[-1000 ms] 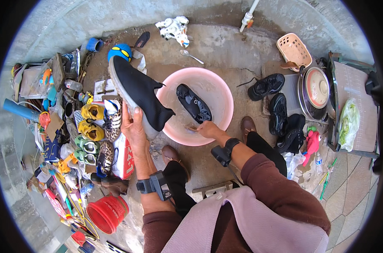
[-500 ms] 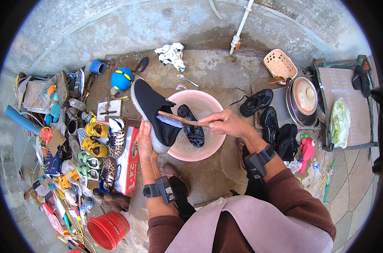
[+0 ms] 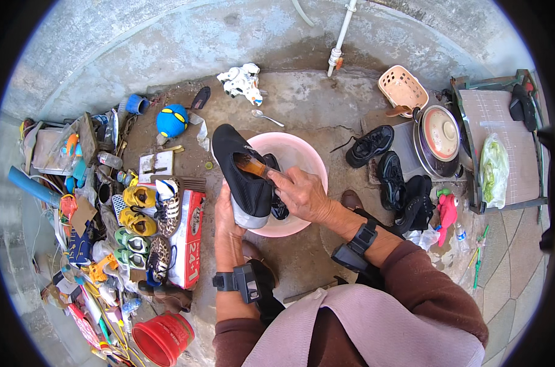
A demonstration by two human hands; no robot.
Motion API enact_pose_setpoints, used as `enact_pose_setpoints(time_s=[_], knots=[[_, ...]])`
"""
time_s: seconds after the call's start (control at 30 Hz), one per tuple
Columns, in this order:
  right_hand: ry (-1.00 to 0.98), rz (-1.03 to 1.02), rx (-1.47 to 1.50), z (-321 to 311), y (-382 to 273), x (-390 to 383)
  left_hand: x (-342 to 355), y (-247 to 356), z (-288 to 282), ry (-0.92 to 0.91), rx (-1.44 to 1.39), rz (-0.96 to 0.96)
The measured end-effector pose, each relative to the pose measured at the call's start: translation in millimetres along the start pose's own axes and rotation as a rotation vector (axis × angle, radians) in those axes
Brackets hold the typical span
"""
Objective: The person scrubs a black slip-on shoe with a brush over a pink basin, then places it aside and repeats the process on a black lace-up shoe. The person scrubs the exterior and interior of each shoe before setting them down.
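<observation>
Your left hand (image 3: 225,214) has its grip closed around the left side and sole of a black slip-on shoe (image 3: 238,174), near the heel. You hold the shoe raised, toe pointing to the far left and heel toward you, its opening tilted to the right. Your right hand (image 3: 301,194) has its grip wrapped around a brush (image 3: 251,164), whose brown wooden back faces up at the shoe's opening; the bristles are hidden from view.

The raised shoe covers part of the left rim of a pink basin (image 3: 319,164) on the floor in front of you. Inside the basin lies another black shoe (image 3: 280,211), partly hidden behind the one you hold and your right hand.

To your right on the floor are a black laced shoe (image 3: 370,145) and, just nearer, a second black shoe (image 3: 390,180). Farther right sits a lidded pot (image 3: 441,131), with a peach basket (image 3: 404,85) beyond it. On the far side of the basin you have a metal spoon (image 3: 268,118), and a blue ball (image 3: 172,121) lies to the far left. On your near left stands a red bucket (image 3: 162,339).
</observation>
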State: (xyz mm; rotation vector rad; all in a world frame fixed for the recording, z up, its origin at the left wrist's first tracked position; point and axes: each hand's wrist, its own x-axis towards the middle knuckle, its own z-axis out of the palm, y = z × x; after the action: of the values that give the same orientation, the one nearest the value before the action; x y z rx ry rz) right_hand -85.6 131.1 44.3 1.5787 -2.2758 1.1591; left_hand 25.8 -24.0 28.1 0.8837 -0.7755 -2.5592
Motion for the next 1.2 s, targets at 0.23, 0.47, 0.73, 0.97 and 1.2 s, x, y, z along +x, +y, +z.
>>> enact_pose_setpoints(time_s=[0.23, 0.47, 0.73, 0.97, 1.2], knots=[[-0.234, 0.469, 0.715, -12.6, 2.4, 2.5, 3.7, 3.6, -11.9, 0.048, 0.241, 0.081], [0.085, 0.187, 0.19, 11.9, -2.9, 7.9, -3.4, -9.8, 13.9, -0.051, 0.257, 0.058], [-0.336, 0.267, -0.206, 21.0, 22.4, -3.8, -7.9, -27.8, 27.2, 0.067, 0.763, 0.24], [-0.304, 0.438, 0.292, 11.4, 34.2, -6.8, -7.2, -14.8, 15.9, 0.076, 0.836, 0.298], [-0.769, 0.71, 1.016, -41.2, 27.3, 3.3, -4.7, 18.9, -4.1, 0.152, 0.672, 0.435]])
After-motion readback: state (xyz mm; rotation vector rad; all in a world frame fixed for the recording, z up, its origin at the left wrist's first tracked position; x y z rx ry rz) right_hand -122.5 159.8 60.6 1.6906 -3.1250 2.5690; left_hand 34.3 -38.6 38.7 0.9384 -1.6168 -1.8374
